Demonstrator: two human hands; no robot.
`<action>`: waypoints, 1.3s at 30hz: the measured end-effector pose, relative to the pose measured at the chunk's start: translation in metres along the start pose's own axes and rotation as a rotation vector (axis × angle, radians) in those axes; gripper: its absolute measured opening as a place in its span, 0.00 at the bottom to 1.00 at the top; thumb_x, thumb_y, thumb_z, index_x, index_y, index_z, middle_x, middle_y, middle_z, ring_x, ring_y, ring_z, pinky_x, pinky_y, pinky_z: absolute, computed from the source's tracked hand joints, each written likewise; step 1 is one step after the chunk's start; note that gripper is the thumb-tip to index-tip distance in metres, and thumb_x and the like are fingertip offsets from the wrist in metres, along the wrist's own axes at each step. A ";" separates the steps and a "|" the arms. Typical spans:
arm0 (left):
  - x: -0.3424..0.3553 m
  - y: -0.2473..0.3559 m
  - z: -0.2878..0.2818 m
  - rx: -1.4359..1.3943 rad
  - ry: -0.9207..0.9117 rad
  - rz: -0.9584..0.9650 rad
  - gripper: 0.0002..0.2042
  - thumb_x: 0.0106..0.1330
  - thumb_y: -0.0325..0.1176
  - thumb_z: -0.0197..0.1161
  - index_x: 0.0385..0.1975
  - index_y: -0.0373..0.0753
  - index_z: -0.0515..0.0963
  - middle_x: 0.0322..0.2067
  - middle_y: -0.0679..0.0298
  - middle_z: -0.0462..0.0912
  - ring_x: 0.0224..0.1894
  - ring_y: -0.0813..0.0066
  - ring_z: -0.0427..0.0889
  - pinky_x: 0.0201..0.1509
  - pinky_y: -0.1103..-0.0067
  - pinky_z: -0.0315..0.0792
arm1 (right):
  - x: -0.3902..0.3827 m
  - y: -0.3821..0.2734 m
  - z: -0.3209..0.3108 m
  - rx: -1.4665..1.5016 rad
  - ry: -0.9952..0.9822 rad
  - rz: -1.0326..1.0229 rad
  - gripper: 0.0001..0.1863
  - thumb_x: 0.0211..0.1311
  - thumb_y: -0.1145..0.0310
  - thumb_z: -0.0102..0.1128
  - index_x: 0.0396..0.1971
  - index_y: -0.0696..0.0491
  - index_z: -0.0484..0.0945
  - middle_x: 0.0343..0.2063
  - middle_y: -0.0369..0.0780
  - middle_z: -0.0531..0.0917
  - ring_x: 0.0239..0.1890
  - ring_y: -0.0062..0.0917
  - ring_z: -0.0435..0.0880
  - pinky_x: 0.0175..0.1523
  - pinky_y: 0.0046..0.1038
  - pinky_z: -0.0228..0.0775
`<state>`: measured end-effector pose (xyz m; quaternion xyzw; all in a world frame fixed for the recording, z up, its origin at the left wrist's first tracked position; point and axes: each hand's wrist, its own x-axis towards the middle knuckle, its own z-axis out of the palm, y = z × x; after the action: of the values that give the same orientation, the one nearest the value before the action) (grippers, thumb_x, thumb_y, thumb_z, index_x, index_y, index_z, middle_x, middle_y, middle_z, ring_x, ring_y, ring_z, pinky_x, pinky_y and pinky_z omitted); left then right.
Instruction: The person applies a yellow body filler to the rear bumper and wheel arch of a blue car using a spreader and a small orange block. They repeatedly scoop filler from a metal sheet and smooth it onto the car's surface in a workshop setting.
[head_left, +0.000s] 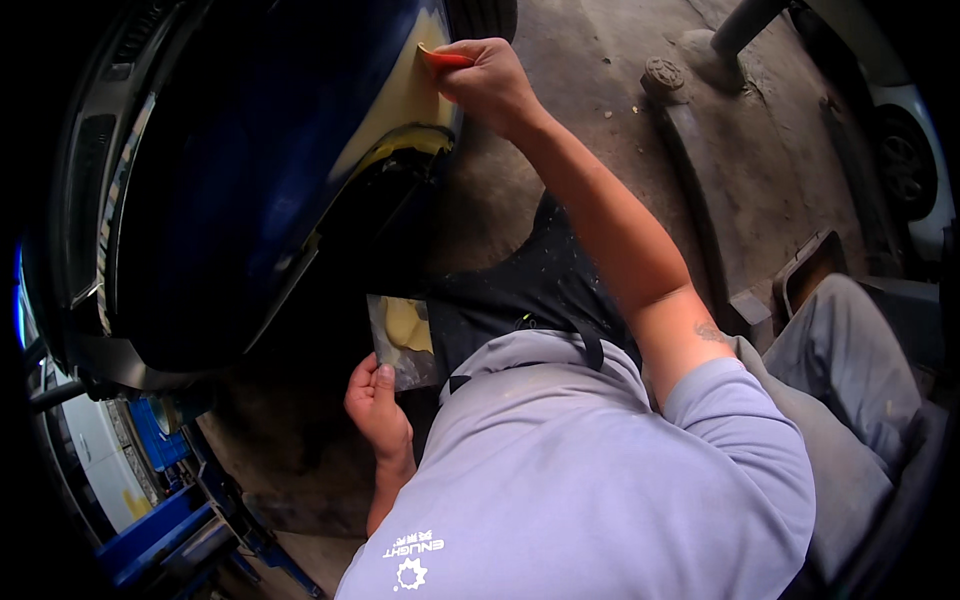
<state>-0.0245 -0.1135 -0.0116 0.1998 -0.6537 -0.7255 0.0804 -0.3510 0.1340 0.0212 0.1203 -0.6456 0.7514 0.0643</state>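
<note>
An orange flexible spreader [447,59] is pinched in my right hand [488,82], its edge against pale yellow filler [385,115] on the dark blue car panel [250,120], near the upper middle of the view. Lower down, my left hand [378,405] grips a clear-grey flat mixing plate [400,370] by its edge, with a lump of yellow paste [405,323] on it. The plate is held by my lap over dark cloth. Below the filler, a yellow-smeared curved edge [400,145] borders a black opening in the car.
A grey post [738,25] and a long low metal arm [690,150] stand on the concrete floor [610,50] to the right. A white car [917,110] is at the far right. Blue metal frames [170,525] and a tyre [485,15] are also in view.
</note>
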 end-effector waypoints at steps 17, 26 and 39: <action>0.002 0.008 0.002 0.026 0.019 0.037 0.11 0.71 0.20 0.56 0.49 0.24 0.76 0.40 0.57 0.85 0.40 0.79 0.82 0.52 0.83 0.74 | -0.066 -0.005 0.040 -0.270 0.260 -0.313 0.04 0.56 0.80 0.55 0.25 0.60 0.79 0.16 0.42 0.75 0.20 0.20 0.76 0.28 0.26 0.67; -0.003 0.007 0.002 -0.007 0.014 0.047 0.11 0.71 0.22 0.58 0.49 0.25 0.76 0.40 0.59 0.84 0.40 0.78 0.82 0.51 0.81 0.75 | 0.083 0.011 -0.050 0.061 0.040 0.118 0.09 0.45 0.77 0.63 0.28 0.61 0.86 0.24 0.36 0.84 0.23 0.18 0.80 0.31 0.23 0.74; -0.003 0.001 -0.009 -0.001 0.005 0.041 0.11 0.70 0.22 0.57 0.49 0.24 0.76 0.40 0.58 0.85 0.41 0.78 0.82 0.51 0.82 0.74 | 0.111 0.037 -0.065 0.203 -0.051 0.179 0.11 0.53 0.78 0.63 0.37 0.57 0.86 0.19 0.35 0.80 0.16 0.22 0.76 0.19 0.26 0.63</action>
<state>-0.0180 -0.1202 -0.0107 0.1883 -0.6571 -0.7235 0.0972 -0.4733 0.1853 0.0067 0.0872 -0.5758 0.8123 -0.0319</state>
